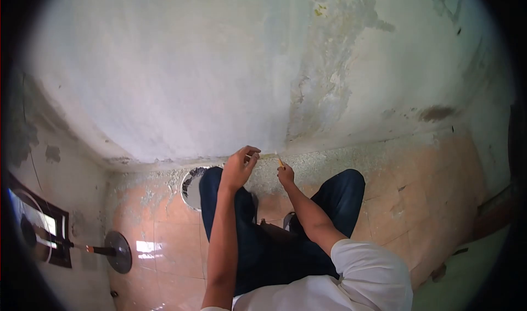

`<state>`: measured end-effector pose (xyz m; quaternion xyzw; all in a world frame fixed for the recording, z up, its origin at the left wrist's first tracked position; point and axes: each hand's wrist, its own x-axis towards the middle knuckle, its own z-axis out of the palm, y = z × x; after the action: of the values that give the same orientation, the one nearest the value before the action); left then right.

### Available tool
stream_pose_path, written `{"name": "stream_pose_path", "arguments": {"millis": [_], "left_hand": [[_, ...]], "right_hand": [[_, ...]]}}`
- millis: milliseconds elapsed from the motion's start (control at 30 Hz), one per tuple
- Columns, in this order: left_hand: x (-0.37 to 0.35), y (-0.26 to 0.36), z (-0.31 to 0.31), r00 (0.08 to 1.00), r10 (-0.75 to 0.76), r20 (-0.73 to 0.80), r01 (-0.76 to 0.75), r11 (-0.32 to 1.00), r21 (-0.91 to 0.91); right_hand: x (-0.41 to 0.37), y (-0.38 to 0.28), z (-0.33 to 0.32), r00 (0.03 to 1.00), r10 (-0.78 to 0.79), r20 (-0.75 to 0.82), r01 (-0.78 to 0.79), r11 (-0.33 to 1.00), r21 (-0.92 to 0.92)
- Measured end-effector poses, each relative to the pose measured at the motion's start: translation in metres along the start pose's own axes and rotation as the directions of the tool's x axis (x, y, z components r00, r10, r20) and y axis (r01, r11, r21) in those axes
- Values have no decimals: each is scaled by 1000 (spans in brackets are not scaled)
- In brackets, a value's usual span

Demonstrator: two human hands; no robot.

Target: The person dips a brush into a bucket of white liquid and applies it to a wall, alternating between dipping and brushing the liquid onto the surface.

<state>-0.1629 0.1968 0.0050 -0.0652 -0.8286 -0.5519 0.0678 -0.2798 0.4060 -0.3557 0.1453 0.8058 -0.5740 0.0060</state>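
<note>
Low in front of the wall (208,91), my left hand (239,167) has its fingers bent around one end of a thin, flat, yellowish strip (268,156). My right hand (285,175) is closed on a small tool with a yellow handle (281,163). Its whitish tip meets the far end of the strip in this view. Both hands are between my knees, close to where the wall meets the floor. A round white bucket (183,194) with greyish-white contents stands beside my left knee, which covers part of it.
Peach floor tiles (175,234) carry pale crumbs and smears along the wall's foot. A round dark stand base (119,251) with a pole lies toward the left. Rough, stained patches (324,86) run down the wall. Something dark and long (494,209) is at the right edge.
</note>
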Motion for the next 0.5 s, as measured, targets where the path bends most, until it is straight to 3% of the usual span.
{"name": "stream_pose_path", "arguments": {"millis": [67,100,133,200,267,333,367,400,500], "left_hand": [[-10,20,-25,1000,7,9,-8,980,201],[-15,18,-35,1000,14,-11,-11,977,214],[-18,15,-48,1000,14,-28,-8,978,210],[-33,-3,-73,996,-87,3,86,986,140],[-53,-44,-99,996,-70,-63,75,994,78],[-82,-108,-127,966,-101,-236,110,994,25],[-98,-143,-146,935,-184,-303,231,965,125],[-117,-147,-164,903,-211,-374,355,858,372],[-126,-140,-202,801,-298,-520,457,865,209]], "right_hand": [[-11,-20,7,975,-222,7,223,974,-51],[-26,-39,2,975,-188,121,201,974,-102],[-38,-55,3,971,-199,132,213,971,-107],[-66,-64,19,943,4,333,-42,994,106],[-83,-52,43,896,50,442,-106,989,102],[-106,-53,72,816,34,577,-179,964,198],[-114,-52,91,791,57,609,-200,965,170],[-121,-51,111,750,27,661,-220,952,211],[-141,-85,156,636,-35,771,-257,932,255]]}}
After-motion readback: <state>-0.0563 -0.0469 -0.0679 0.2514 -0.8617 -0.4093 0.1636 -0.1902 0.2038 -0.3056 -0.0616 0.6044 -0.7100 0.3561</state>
